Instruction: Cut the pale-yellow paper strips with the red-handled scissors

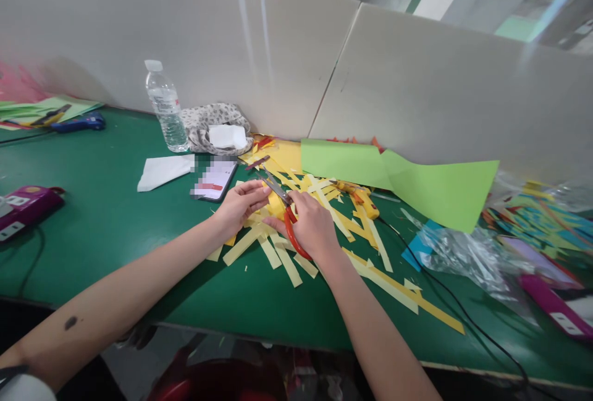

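Note:
My right hand (pixel 314 223) is closed around the red handles of a pair of scissors (pixel 291 228), whose blades point up and to the left. A small yellow paper piece (pixel 277 204) is pinched in my left hand (pixel 243 203), right beside the scissor blades. Whether the blades touch the paper I cannot tell. Under and around both hands lie many pale and deep yellow paper strips (pixel 290 268), crossing one another on the green table (pixel 115 228).
A water bottle (pixel 167 110), a spotted cloth (pixel 199 123) and a phone (pixel 215 178) stand or lie at the back left. Green paper sheets (pixel 430 188) lean toward the partition. A yellow glue gun (pixel 365 203) trails a black cord. Crumpled clear plastic (pixel 477 259) and purple power strips (pixel 30 209) lie outward.

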### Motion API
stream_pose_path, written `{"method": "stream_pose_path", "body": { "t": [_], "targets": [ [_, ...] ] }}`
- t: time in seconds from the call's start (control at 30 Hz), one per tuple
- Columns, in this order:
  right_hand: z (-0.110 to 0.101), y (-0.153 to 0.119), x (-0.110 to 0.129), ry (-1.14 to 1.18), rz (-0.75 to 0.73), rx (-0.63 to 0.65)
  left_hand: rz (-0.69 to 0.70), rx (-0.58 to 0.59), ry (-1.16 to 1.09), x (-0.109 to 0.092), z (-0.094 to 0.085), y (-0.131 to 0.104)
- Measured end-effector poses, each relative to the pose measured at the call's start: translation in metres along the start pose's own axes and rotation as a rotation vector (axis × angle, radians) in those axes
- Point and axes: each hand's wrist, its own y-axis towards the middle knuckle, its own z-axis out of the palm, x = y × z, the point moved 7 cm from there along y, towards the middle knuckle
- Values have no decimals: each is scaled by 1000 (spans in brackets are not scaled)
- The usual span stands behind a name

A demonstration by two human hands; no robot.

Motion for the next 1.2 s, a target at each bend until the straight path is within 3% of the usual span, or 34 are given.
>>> {"method": "stream_pose_path", "body": {
  "t": [0.8, 1.0, 1.2],
  "targets": [
    [0, -1, -1, 86, 9, -21, -10, 27, 16, -1, 3, -1],
    [-10, 0, -8, 209, 78, -94, 18, -23, 1, -3, -2, 2],
    [-10, 1, -16, 103, 100, -92, 83, -57, -14, -11, -5, 3]
  ]
}}
